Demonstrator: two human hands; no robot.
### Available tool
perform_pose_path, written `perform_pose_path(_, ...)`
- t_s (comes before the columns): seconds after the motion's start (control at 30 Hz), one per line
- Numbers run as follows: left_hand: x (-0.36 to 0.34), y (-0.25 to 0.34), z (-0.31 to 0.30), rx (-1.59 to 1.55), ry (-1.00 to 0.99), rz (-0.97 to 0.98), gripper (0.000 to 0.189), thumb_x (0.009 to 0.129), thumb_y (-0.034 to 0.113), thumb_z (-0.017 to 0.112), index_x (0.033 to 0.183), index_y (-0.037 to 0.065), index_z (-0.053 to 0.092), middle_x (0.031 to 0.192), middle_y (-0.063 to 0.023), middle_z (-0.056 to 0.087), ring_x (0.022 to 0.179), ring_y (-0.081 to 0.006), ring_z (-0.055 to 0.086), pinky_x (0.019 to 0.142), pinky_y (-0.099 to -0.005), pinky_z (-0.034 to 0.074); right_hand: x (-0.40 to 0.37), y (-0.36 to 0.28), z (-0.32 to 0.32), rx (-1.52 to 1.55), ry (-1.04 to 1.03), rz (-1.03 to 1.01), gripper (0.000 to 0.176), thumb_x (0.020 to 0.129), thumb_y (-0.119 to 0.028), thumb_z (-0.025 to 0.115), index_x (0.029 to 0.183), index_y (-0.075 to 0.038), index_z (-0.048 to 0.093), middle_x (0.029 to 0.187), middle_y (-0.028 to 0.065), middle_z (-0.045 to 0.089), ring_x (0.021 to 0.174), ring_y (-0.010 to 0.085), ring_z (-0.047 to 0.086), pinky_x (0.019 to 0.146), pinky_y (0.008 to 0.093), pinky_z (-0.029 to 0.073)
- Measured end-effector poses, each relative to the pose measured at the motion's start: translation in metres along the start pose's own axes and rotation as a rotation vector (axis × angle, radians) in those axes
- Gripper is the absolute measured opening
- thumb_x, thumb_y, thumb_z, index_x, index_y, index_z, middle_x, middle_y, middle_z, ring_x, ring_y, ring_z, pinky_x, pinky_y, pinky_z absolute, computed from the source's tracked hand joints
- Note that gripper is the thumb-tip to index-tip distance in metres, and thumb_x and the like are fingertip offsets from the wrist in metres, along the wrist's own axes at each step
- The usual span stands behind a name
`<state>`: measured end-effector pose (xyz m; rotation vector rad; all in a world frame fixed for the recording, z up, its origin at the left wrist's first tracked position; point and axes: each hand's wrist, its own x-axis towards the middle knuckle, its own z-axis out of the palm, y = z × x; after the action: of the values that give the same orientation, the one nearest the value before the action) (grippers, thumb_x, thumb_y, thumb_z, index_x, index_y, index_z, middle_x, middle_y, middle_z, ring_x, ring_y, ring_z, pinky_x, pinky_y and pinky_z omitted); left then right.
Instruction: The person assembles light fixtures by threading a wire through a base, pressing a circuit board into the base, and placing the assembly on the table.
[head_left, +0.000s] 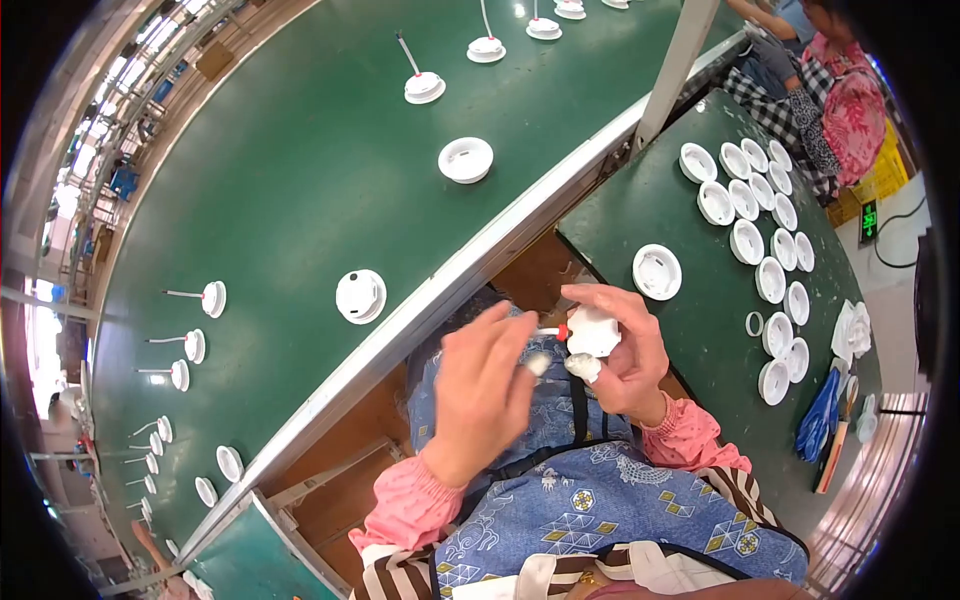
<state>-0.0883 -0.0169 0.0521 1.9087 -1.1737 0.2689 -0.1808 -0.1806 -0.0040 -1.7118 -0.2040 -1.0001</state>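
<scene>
My right hand (pixel 632 355) is closed around a small white plastic fitting (pixel 593 332), gripping it between thumb and fingers over my lap. A red piece (pixel 563 332) with a short white lead sticks out of the fitting's left side. White wrapping covers my right thumb tip. Just left of the lead is my left hand (pixel 485 380), slightly blurred, its fingers stretched out and its white-tipped thumb apart from them. The far end of the lead meets or passes behind these fingers. Nearest my right hand, a round white housing (pixel 657 272) lies on the side table.
A green conveyor belt (pixel 290 200) with a pale metal rim carries white housings (pixel 466 160), several with upright leads. More housings (pixel 746 242) cover the green side table (pixel 700 330), beside a blue-wrapped tool (pixel 818 415) and a white ring (pixel 754 323). Another person (pixel 845 110) sits at upper right.
</scene>
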Motion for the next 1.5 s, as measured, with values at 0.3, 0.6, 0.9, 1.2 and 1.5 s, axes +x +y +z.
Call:
perform_pose_path(0.3,-0.010,-0.010,0.022,-0.158,-0.036,0.013,0.028,0.081,-0.008,0.067,0.106,0.003,0.068,0.088,-0.0125,0.069,0.072,-0.0259,0.068,0.062,-0.0315,0.054,0.006,-0.015,-0.003,0.056,-0.057,0.137,0.053,0.086,-0.008,0.070,0.133,0.004,0.051,0.130,0.0234,0.059,0.120,0.0313,0.059,0.097,0.0386,0.050)
perform_pose_path(0.6,-0.016,-0.024,0.003,-0.657,-0.447,-0.599,0.012,0.098,0.006,0.060,0.102,-0.002,0.067,0.078,-0.0038,0.067,0.061,-0.0076,0.058,0.056,-0.0229,0.048,0.007,-0.014,-0.014,0.488,-0.057,0.844,0.027,0.099,-0.015,0.062,0.118,0.005,0.062,0.102,0.0088,0.063,0.072,0.0085,0.056,0.060,0.0227,0.046)
perform_pose_path(0.9,-0.022,-0.037,0.002,-0.949,-0.555,-0.780,0.016,0.099,0.015,0.064,0.093,0.001,0.070,0.070,0.0004,0.064,0.057,-0.0040,0.052,0.050,-0.0199,0.041,0.002,-0.007,-0.006,0.824,-0.001,1.108,0.017,0.096,-0.006,0.064,0.108,0.004,0.061,0.090,0.0087,0.064,0.060,0.0073,0.054,0.044,0.0201,0.037)
perform_pose_path(1.2,-0.041,-0.041,0.020,-0.740,-0.409,-0.610,0.012,0.099,0.007,0.060,0.094,0.002,0.070,0.070,0.0016,0.064,0.056,-0.0029,0.051,0.050,-0.0202,0.039,-0.003,-0.011,-0.003,0.769,0.061,1.174,0.010,0.094,0.000,0.060,0.104,0.003,0.060,0.086,0.0085,0.062,0.057,0.0083,0.055,0.042,0.0205,0.038)
perform_pose_path(1.5,-0.043,-0.032,0.024,-0.498,-0.289,-0.444,0.016,0.094,0.006,0.065,0.109,-0.001,0.066,0.088,-0.0057,0.069,0.070,-0.0123,0.063,0.061,-0.0273,0.050,-0.009,0.004,-0.009,0.969,0.163,1.229,0.011,0.095,-0.001,0.058,0.105,0.004,0.060,0.088,0.0106,0.063,0.061,0.0101,0.055,0.043,0.0205,0.039)
